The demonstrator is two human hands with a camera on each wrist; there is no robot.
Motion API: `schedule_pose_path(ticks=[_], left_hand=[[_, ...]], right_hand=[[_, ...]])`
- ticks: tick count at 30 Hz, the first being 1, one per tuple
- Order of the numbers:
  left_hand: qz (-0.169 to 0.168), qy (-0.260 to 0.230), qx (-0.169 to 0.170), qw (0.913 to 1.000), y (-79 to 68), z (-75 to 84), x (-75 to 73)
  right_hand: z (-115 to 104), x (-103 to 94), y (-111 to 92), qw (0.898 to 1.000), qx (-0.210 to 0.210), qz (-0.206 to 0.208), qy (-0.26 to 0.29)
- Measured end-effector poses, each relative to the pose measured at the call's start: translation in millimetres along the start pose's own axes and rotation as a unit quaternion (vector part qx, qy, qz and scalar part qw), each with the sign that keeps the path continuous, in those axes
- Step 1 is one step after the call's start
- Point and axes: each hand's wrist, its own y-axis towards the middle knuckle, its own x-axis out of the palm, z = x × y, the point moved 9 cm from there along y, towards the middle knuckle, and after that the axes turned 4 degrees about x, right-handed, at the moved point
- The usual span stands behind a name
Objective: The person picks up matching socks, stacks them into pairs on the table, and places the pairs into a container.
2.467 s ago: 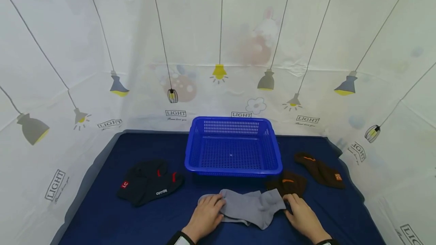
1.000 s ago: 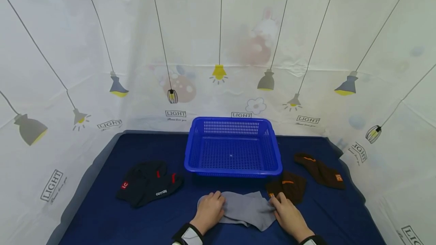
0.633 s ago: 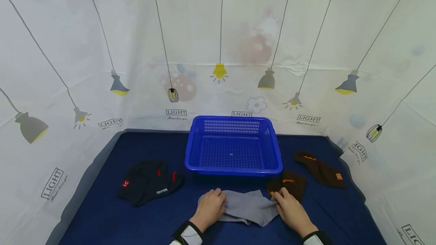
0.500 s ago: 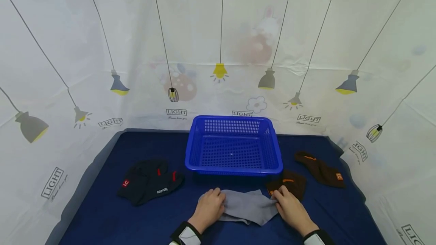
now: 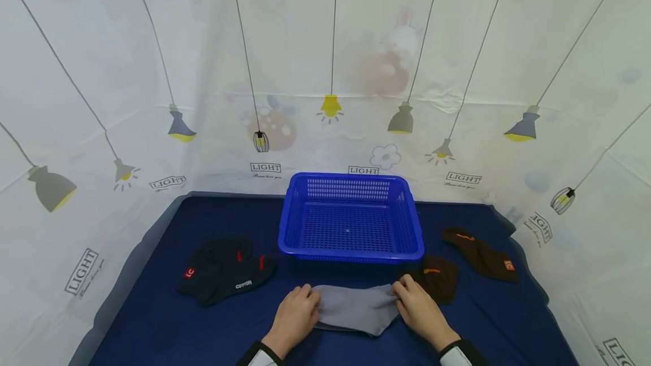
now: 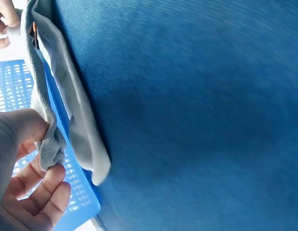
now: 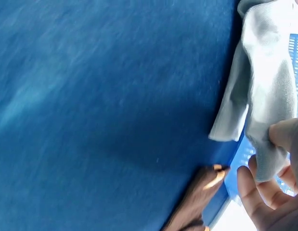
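Note:
A grey sock [image 5: 356,305] stretches between both hands in front of the basket. My left hand [image 5: 294,316] pinches its left end between thumb and fingers. At the other end, my right hand [image 5: 421,310] pinches the fabric the same way. The wrist views show this sock lifted off the cloth. Below it, a second grey sock [image 6: 86,132] lies on the dark blue cloth, mostly covered by the upper one in the head view.
A blue plastic basket [image 5: 351,256] with nothing in it stands behind the hands. Black socks [image 5: 218,275] with red marks lie at the left. Brown socks with orange marks lie at the right: one [image 5: 441,281] behind my right hand, another [image 5: 480,256] farther off. White printed sheeting [image 5: 325,33] surrounds the table.
Both hands have shifted left with the upper grey sock, which is now pulled straighter between them. Earlier, the right hand was farther right, at the sock's loose end. Other socks and the basket stay put.

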Motion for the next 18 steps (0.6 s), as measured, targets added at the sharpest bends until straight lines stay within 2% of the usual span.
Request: schedule_pose_path(ticks=[2, 4, 8, 11, 18], left_hand=[[-0.011, 0.008, -0.01, 0.9998, -8.8, -8.7, 11.0], [-0.016, 0.016, -0.013, 0.9997, -13.2, -12.7, 12.1], [0.009, -0.006, -0.011, 0.9999, -14.6, -13.7, 1.4], [0.012, -0.016, -0.013, 0.9997, -12.7, -12.3, -5.1], [0.026, -0.008, 0.002, 0.9996, -7.4, -3.6, -20.8]], right_hand=[[-3.5, 2.6, 3.0, 1.0, -0.001, 0.002, -0.001], [-6.3, 5.2, 5.5, 1.0, -0.005, 0.007, -0.002], [-9.0, 11.2, 8.8, 1.0, -0.017, 0.019, 0.0], [-11.8, 11.8, 11.3, 0.999, -0.022, 0.034, 0.005], [-24.1, -0.9, 13.5, 0.998, -0.024, 0.047, 0.038]])
